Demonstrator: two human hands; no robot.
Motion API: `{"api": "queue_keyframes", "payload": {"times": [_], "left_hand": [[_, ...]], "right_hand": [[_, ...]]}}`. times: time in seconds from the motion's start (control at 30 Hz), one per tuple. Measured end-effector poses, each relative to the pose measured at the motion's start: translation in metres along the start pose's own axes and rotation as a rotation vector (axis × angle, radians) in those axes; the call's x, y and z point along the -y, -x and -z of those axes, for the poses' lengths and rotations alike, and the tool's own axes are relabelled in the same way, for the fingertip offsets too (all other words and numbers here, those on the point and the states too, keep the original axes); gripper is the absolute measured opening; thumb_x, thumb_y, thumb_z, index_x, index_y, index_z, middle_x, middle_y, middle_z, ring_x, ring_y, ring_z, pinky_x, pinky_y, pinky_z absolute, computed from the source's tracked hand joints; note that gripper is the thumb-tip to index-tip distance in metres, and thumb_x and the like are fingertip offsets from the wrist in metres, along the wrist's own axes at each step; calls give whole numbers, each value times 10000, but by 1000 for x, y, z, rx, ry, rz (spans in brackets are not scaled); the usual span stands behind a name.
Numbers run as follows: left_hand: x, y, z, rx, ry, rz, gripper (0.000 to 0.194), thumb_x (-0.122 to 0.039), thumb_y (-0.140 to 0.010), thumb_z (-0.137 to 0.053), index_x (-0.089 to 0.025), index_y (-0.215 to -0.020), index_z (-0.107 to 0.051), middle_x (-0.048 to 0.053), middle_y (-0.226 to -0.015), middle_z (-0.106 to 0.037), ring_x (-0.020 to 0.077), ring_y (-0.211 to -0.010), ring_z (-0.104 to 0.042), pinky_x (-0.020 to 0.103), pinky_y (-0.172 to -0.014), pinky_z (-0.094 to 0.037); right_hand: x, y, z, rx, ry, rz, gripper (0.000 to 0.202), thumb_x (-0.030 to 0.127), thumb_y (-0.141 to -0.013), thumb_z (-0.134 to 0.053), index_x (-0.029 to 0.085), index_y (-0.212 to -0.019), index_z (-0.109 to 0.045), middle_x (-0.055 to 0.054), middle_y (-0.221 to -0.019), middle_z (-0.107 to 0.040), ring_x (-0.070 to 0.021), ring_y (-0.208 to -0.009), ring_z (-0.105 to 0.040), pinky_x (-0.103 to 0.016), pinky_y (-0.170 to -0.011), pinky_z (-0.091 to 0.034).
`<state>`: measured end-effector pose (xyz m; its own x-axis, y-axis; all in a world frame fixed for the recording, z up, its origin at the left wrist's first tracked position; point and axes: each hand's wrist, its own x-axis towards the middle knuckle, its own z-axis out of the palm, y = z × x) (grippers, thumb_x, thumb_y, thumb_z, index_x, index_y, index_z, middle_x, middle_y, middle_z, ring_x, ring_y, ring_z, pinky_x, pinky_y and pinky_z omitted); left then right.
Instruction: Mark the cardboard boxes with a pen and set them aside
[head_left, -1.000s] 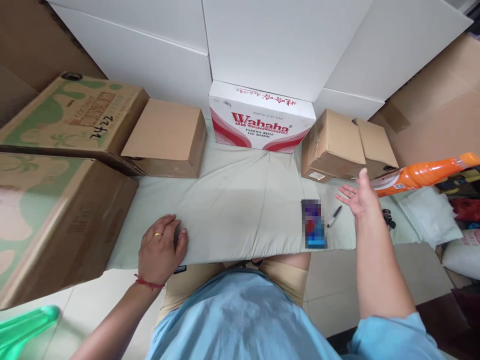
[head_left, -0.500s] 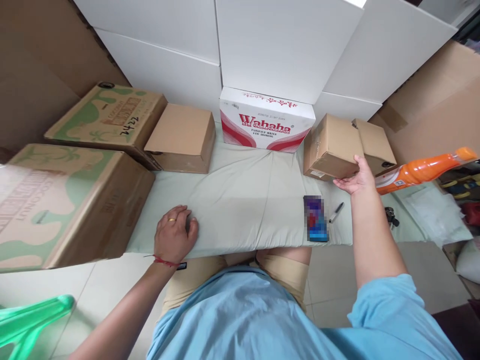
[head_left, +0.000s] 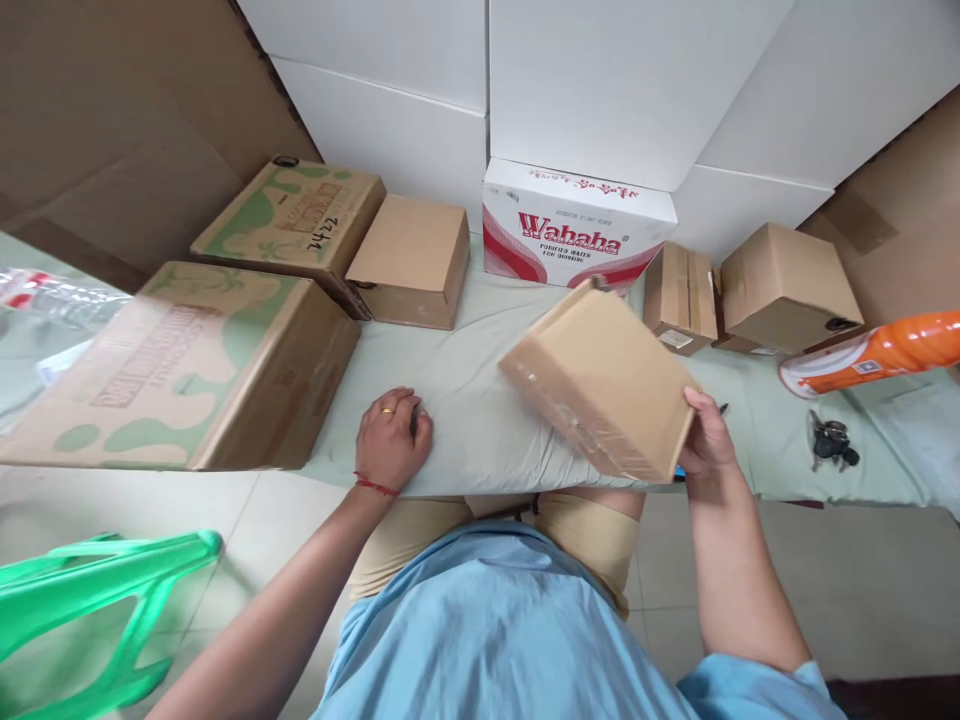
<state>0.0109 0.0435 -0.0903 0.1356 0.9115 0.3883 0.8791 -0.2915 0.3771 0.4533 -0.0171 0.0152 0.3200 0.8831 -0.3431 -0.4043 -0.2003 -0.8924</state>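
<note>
My right hand grips a brown cardboard box by its right edge, thumb on top. The box hangs tilted above the cloth, its taped side toward me. Under it, only a blue edge of the phone shows, and the pen is mostly hidden by my hand. On the left, my left hand rests on the cloth with curled fingers. A dark patch shows between its thumb and fingers; whether it is an object or shadow is unclear.
The cloth-covered table carries two coconut cartons, a brown box, a Wahaha carton, a small taped box and another box. An orange bottle and keys lie right. A green stool stands lower left.
My right hand has lifted the box from the back right and brought it left and nearer, over the phone. A small taped box now shows behind. The view has shifted; my left hand stays on the cloth.
</note>
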Motion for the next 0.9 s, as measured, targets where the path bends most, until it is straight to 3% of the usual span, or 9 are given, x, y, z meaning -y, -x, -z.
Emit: {"api": "queue_keyframes", "payload": {"times": [0.1, 0.2, 0.3, 0.37, 0.47, 0.6, 0.77, 0.9], "left_hand": [[0, 0, 0, 11, 3, 1, 273, -304, -1019, -499, -164, -1111, -715, 213, -1300, -749, 380, -1265, -666, 532, -1094, -513], [-1, 1, -1, 16, 15, 21, 277, -301, -1017, -500, -165, -1125, -715, 214, -1321, -742, 384, -1285, -656, 539, -1103, -502], [-2, 1, -2, 18, 27, 44, 275, -290, -1010, -503, -169, -1135, -715, 215, -1333, -736, 387, -1294, -649, 549, -1106, -494], [-3, 1, -1, 16, 29, 54, 273, -282, -1002, -505, -170, -1134, -715, 216, -1329, -736, 387, -1282, -652, 551, -1103, -493], [-5, 1, 0, 10, 29, 58, 267, -273, -993, -506, -173, -1127, -714, 211, -1315, -739, 383, -1259, -661, 548, -1095, -496], [-5, 1, 0, 0, 42, 48, 250, -275, -994, -511, -182, -1116, -709, 203, -1315, -739, 382, -1261, -660, 549, -1085, -500], [-4, 3, 3, -32, 100, 34, 213, -285, -997, -543, -189, -1107, -698, 198, -1283, -738, 378, -1257, -672, 564, -1092, -508], [-1, 1, 9, -51, 198, 37, 225, -321, -1016, -585, -199, -1176, -685, 174, -1296, -727, 339, -1250, -685, 534, -1095, -543]], "right_hand": [[-8, -26, -29, 150, 116, -161, 459, 525, -644, -895, 236, -983, -784, -82, -1009, -864, -374, -1147, -797, -494, -990, -651], [-19, -49, -57, 171, 222, -227, 478, 580, -648, -901, 235, -949, -763, -65, -920, -847, -347, -1039, -809, -467, -899, -652], [-36, -58, -80, 71, 233, -119, 546, 653, -667, -909, 261, -1010, -747, -33, -1004, -838, -293, -1010, -794, -423, -868, -639], [-49, -56, -90, 4, 178, 8, 597, 720, -695, -888, 266, -1049, -729, -31, -1100, -828, -281, -1075, -774, -428, -929, -632], [-67, -46, -97, -104, 138, 157, 670, 800, -762, -807, 248, -1127, -707, -68, -1235, -804, -299, -1232, -729, -489, -1094, -578], [-89, -18, -96, -262, 170, 280, 783, 793, -833, -750, 216, -1351, -637, -149, -1487, -699, -331, -1414, -645, -554, -1229, -475], [-118, 22, -98, -159, 268, 465, 704, 687, -976, -657, 227, -1503, -579, -153, -1585, -628, -318, -1504, -574, -538, -1278, -420], [-126, 28, -92, -114, 335, 476, 651, 639, -998, -652, 251, -1517, -591, -125, -1561, -653, -320, -1474, -591, -528, -1246, -452]]}}
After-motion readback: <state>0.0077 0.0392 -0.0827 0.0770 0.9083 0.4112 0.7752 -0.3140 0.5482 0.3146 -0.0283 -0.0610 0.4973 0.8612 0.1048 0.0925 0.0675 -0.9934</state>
